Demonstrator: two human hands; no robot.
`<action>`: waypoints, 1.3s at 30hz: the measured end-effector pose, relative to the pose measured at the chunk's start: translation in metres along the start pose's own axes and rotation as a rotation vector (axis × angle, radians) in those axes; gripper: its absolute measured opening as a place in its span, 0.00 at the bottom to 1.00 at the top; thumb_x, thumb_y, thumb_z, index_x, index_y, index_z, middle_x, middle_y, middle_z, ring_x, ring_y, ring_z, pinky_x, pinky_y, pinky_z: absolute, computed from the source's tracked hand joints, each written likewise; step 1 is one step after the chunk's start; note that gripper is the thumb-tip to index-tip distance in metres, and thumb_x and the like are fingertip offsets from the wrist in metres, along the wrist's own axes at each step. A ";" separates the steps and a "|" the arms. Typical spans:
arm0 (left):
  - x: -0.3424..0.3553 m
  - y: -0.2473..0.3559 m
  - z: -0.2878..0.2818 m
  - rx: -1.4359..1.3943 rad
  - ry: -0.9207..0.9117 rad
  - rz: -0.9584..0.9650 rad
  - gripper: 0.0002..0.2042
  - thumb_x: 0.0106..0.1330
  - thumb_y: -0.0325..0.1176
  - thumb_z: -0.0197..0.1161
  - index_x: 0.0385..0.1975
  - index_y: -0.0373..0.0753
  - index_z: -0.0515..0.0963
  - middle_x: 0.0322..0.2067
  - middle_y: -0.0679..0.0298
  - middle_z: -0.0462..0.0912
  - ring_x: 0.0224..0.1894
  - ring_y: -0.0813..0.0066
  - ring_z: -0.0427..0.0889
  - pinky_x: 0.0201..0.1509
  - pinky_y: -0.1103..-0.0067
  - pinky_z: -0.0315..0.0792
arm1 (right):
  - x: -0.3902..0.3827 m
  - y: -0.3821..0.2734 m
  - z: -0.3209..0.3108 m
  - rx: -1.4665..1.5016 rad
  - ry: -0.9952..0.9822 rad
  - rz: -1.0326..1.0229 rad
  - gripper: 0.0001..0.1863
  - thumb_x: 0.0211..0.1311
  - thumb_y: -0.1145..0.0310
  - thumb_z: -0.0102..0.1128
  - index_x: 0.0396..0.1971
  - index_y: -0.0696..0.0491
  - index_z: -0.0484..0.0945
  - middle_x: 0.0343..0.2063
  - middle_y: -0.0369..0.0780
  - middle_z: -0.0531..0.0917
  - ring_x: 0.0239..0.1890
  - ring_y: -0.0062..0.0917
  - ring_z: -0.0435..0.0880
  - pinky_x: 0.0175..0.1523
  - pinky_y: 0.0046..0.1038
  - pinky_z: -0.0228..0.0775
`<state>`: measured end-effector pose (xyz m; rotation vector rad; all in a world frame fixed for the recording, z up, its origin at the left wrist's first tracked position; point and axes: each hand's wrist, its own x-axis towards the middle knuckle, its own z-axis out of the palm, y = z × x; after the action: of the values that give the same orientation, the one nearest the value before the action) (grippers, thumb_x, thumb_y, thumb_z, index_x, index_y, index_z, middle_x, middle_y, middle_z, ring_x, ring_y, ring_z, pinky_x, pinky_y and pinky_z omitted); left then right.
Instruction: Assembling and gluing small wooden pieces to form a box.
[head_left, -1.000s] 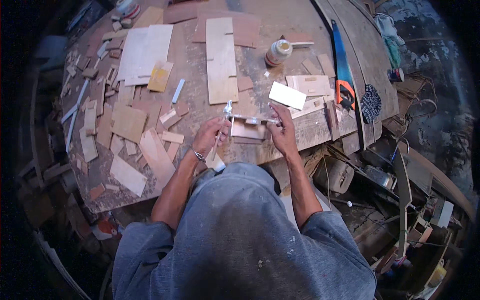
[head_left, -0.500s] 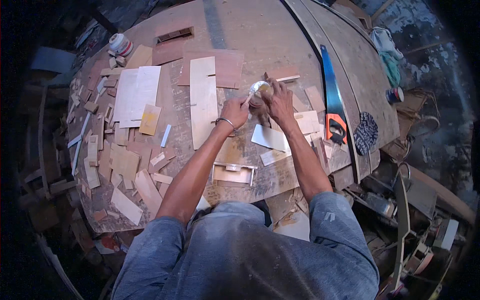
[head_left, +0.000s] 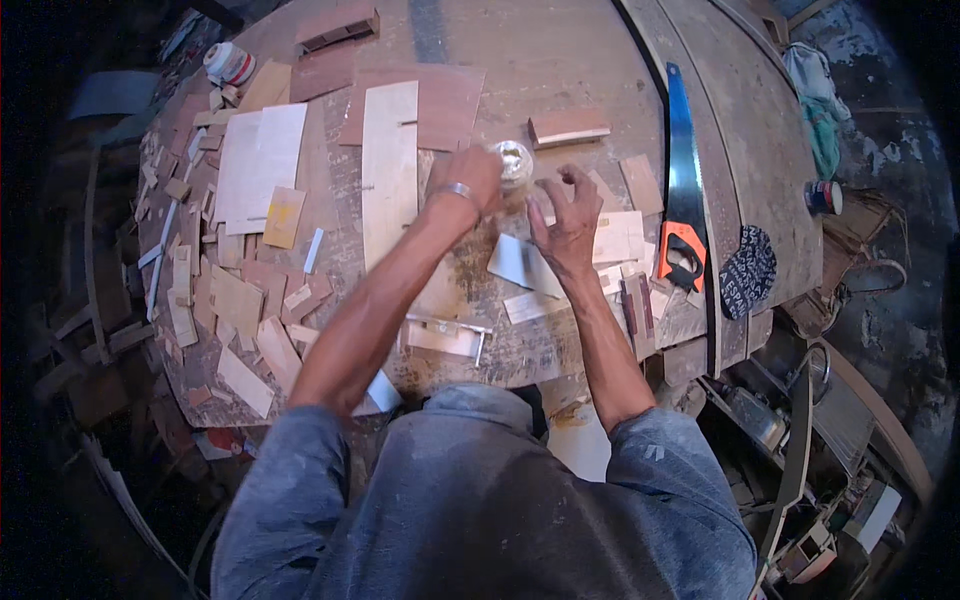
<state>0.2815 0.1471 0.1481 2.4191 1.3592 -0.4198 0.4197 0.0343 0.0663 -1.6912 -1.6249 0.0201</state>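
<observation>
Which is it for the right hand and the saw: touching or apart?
Apart. The head view shows a pale board in the gap between the right hand and the saw.

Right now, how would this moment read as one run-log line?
left hand: at jar, grip unclear | right hand: open, near jar | saw: on table, right

Looks steeply down and slightly forward from head height, over the grey shirt [head_left: 450, 480] and forearms [head_left: 385, 305], as the left of two side-by-side fisheyes. Faces the counter [head_left: 545, 55], upright and unmirrored, near enough to frame the hands [head_left: 572, 228] just above the middle, wide enough to bend straight edges toward a dark, rounded rim.
</observation>
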 end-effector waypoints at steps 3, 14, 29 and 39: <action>0.025 0.022 -0.009 0.185 0.019 0.169 0.09 0.60 0.30 0.61 0.37 0.36 0.85 0.43 0.53 0.85 0.45 0.55 0.86 0.44 0.66 0.81 | 0.002 -0.015 -0.029 0.018 0.001 0.078 0.21 0.49 0.68 0.72 0.45 0.52 0.80 0.50 0.48 0.74 0.51 0.41 0.75 0.54 0.40 0.66; -0.005 0.049 0.017 0.255 0.371 0.623 0.06 0.61 0.32 0.61 0.32 0.41 0.84 0.41 0.57 0.83 0.46 0.57 0.82 0.45 0.65 0.75 | -0.275 -0.004 -0.089 -0.421 -0.389 0.791 0.39 0.60 0.60 0.61 0.69 0.59 0.58 0.68 0.56 0.57 0.69 0.49 0.57 0.71 0.47 0.47; -0.462 -0.251 0.350 -0.694 0.256 -0.800 0.20 0.68 0.47 0.58 0.27 0.33 0.76 0.21 0.57 0.78 0.26 0.65 0.78 0.31 0.71 0.71 | -0.336 0.003 -0.055 1.099 0.616 1.715 0.25 0.70 0.49 0.45 0.58 0.48 0.73 0.55 0.38 0.74 0.54 0.34 0.71 0.68 0.38 0.56; -0.431 -0.252 0.418 -2.579 0.630 -1.406 0.19 0.62 0.30 0.49 0.53 0.33 0.73 0.57 0.50 0.74 0.61 0.48 0.71 0.63 0.55 0.67 | -0.344 -0.062 -0.034 1.322 0.443 1.635 0.45 0.65 0.36 0.38 0.70 0.56 0.50 0.73 0.50 0.54 0.75 0.43 0.44 0.70 0.59 0.27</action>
<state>-0.1891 -0.2360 -0.0881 -0.6493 1.3866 1.1706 0.3212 -0.2844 -0.0440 -1.2145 0.4881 1.1068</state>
